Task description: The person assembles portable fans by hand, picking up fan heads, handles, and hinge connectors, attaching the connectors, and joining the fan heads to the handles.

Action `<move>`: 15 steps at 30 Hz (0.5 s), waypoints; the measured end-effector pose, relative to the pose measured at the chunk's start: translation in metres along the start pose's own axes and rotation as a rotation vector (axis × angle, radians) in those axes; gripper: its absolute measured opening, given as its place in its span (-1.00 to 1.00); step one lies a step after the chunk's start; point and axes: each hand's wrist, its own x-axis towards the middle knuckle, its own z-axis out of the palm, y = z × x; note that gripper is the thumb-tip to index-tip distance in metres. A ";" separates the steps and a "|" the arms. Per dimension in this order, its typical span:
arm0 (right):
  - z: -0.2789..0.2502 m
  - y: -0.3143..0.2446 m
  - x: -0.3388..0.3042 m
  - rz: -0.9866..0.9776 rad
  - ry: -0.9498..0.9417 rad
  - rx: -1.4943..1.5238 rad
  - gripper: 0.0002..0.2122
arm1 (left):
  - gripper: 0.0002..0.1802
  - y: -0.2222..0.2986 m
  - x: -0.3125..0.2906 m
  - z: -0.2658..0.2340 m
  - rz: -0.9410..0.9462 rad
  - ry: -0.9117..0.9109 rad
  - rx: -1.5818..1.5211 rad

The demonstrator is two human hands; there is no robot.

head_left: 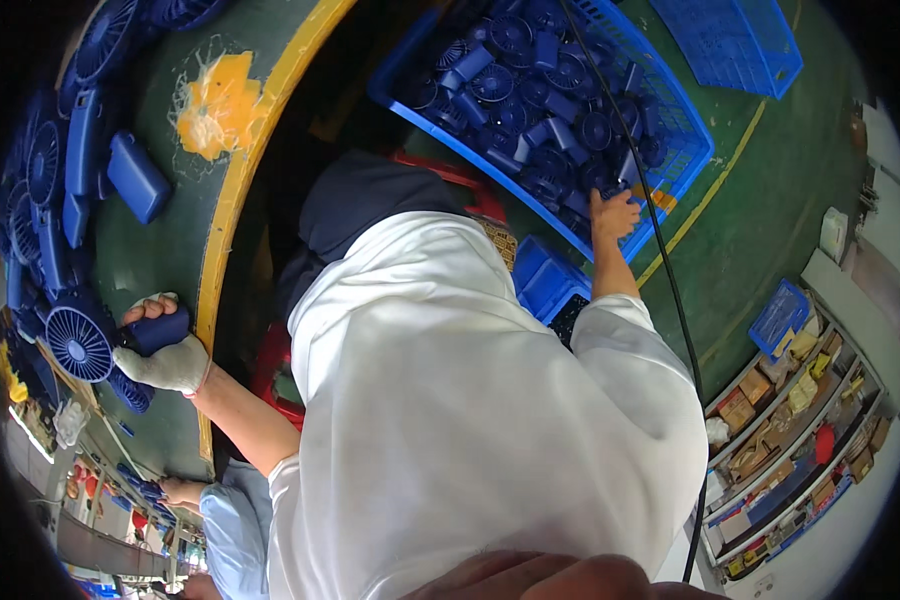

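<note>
Gripping fan (pixel 160 330): left hand (pixel 177 364), lower left of frame
Crate (pixel 682 122): right hand (pixel 615 216) inside, upper right, grip unclear

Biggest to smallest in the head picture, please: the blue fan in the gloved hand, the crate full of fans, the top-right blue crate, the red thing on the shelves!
1. Crate full of fans
2. Top-right blue crate, partly cut off
3. Blue fan in the gloved left hand
4. Red thing; it's farther away, so its real size is unsure
</note>
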 end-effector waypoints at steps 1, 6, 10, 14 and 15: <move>-0.001 0.003 -0.003 -0.126 0.062 -0.095 -0.34 | -0.46 0.001 -0.003 0.001 0.038 -0.018 0.011; 0.008 -0.052 -0.028 -0.665 0.128 0.196 -0.47 | -0.59 0.007 -0.017 0.014 -0.100 -0.012 -0.249; -0.021 -0.117 -0.068 -0.933 0.269 0.576 -0.69 | -0.44 -0.006 -0.015 0.051 -0.086 0.037 -0.235; -0.150 -0.182 -0.169 -1.242 -0.002 1.102 -0.86 | -0.15 0.015 -0.029 0.070 -0.212 0.077 0.010; -0.177 -0.192 -0.191 -1.370 -0.015 1.217 -0.86 | -0.19 0.018 -0.031 0.073 -0.180 0.064 -0.040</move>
